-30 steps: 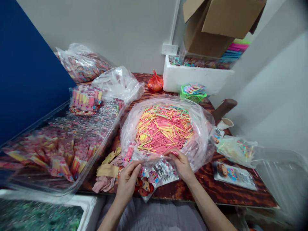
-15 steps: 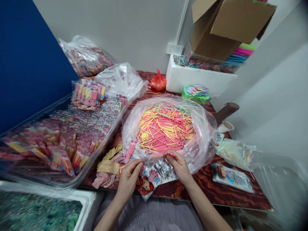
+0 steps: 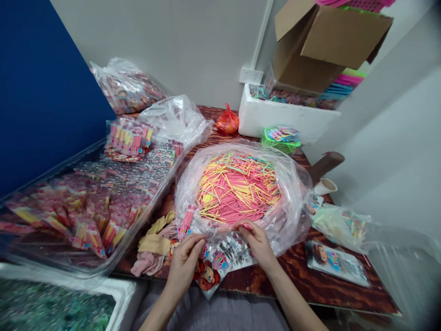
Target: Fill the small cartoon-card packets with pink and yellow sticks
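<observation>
My view has tipped up slightly, baring more of a pink basket at upper right; the grip has barely shifted. Mid-frame, pink, yellow and some green sticks lie heaped in a clear bag. The right hand pinches a small pink bundle; the left hand has its fingertips drawn narrow, on what I can't tell.

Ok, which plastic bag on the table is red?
The small red bag, just left of the rear white box; the big stick-filled bag and nearby crumpled bag are colourless.
</observation>
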### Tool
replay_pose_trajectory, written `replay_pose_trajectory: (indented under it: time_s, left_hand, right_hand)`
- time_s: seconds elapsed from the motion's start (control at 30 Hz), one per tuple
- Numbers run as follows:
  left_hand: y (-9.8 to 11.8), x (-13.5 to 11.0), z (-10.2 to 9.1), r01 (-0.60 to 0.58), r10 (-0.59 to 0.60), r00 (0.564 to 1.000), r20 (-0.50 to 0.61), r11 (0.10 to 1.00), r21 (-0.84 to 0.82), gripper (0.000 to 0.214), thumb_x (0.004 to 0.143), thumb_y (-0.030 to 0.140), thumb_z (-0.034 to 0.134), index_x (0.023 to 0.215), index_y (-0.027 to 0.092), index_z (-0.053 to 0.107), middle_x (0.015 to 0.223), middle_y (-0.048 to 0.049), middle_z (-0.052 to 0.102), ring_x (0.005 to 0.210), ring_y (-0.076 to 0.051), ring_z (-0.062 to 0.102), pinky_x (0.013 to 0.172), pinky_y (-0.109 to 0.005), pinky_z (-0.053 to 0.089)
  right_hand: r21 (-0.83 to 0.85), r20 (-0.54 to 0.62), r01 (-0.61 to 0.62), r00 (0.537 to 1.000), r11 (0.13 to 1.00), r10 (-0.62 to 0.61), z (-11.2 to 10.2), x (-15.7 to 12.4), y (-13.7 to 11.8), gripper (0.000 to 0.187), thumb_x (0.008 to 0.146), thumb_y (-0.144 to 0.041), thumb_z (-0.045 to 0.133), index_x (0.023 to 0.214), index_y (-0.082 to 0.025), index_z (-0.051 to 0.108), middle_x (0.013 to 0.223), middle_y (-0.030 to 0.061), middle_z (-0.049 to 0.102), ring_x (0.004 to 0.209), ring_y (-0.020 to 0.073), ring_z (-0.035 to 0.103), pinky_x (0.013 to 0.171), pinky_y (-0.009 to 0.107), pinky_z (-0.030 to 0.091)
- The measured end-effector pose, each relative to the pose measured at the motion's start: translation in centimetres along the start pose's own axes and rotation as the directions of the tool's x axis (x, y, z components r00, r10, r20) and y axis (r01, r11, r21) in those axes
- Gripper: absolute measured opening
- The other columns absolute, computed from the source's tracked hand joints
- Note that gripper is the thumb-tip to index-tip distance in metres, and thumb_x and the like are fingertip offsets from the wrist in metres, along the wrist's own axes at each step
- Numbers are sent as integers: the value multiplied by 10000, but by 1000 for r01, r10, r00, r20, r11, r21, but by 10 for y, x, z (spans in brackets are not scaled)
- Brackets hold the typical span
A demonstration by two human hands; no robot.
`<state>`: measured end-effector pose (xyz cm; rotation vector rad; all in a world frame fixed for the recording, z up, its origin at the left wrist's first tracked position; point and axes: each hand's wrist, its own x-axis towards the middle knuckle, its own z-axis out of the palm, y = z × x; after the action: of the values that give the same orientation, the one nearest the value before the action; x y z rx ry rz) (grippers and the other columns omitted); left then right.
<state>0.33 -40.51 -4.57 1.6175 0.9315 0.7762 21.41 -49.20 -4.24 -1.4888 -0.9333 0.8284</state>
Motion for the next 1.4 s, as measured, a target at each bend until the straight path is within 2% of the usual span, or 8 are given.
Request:
replay_pose_trajectory:
  time_s: [0.2, 0.4, 0.63, 0.97, 1.1, 1.2, 1.33, 1.4]
  left_hand:
    - [5, -1, 1, -24, 24, 1000, 1, 1000, 2, 231, 865, 338, 566, 887, 193, 745, 900, -59, 733, 874, -212, 662, 786, -291, 505]
    - [5, -5, 4, -36, 36, 999, 41, 999, 5, 230, 889, 315, 538, 901, 192, 733, 910, -59, 722, 895, -201, 654, 813, -289, 491]
    - [4, -7, 6, -61, 59, 995, 75, 998, 26, 240, 913, 308, 513, 935, 205, 729, 931, -65, 717, 899, -197, 643, 821, -293, 487]
    - [0, -5, 3, -81, 78, 995, 59, 996, 33, 229, 923, 284, 508, 954, 205, 721, 931, -60, 703, 903, -191, 637, 819, -281, 476]
    - [2, -5, 4, -81, 81, 996, 47, 997, 0, 216, 922, 264, 510, 968, 200, 711, 930, -55, 700, 898, -185, 637, 812, -276, 475]
    - [5, -5, 3, -74, 74, 997, 32, 997, -20, 207, 917, 254, 515, 964, 202, 711, 927, -48, 706, 897, -183, 640, 814, -272, 474]
    - [5, -5, 1, -53, 54, 998, 12, 997, -51, 208, 908, 268, 527, 951, 206, 720, 924, -44, 714, 903, -185, 644, 821, -272, 476]
    - [4, -6, 0, -39, 40, 999, 2, 997, -69, 206, 905, 279, 535, 939, 200, 722, 920, -46, 713, 896, -185, 644, 818, -273, 480]
  right_hand:
    - [50, -11, -26, 1000, 998, 27, 1, -1, 4, 199, 866, -392, 611, 854, -214, 697, 847, 50, 705, 826, 206, 630, 759, 319, 480]
    - [471, -192, 18, 978, 882, 83, 20, 16, -22, 132, 825, -353, 666, 867, -229, 674, 859, 34, 725, 873, 203, 665, 875, 378, 490]
    - [680, -3, -114, 987, 724, 158, 53, 35, -57, 288, 787, -504, 679, 857, -227, 652, 941, 73, 735, 988, 263, 674, 904, 474, 511]
    - [521, 114, -218, 976, 825, 186, 64, 10, -52, 168, 778, -381, 703, 805, -218, 674, 1019, 78, 726, 1088, 266, 621, 990, 440, 446]
    - [429, 165, -234, 970, 872, 179, 63, 3, -57, 310, 813, -395, 677, 1091, -268, 627, 1214, 60, 649, 1121, 233, 603, 997, 389, 435]
    - [441, 98, -191, 982, 877, 164, 63, 1, -57, 433, 870, -429, 605, 1274, -328, 486, 1259, 58, 610, 1054, 211, 630, 940, 374, 471]
    - [209, -9, -34, 999, 977, 36, 65, -1, -52, 182, 924, -397, 525, 1016, -272, 620, 1207, 53, 618, 1088, 215, 588, 975, 358, 423]
    - [26, 17, 29, 999, 999, -29, 66, -3, -50, 210, 938, -367, 505, 848, -237, 643, 1156, 59, 628, 1107, 222, 561, 977, 343, 402]
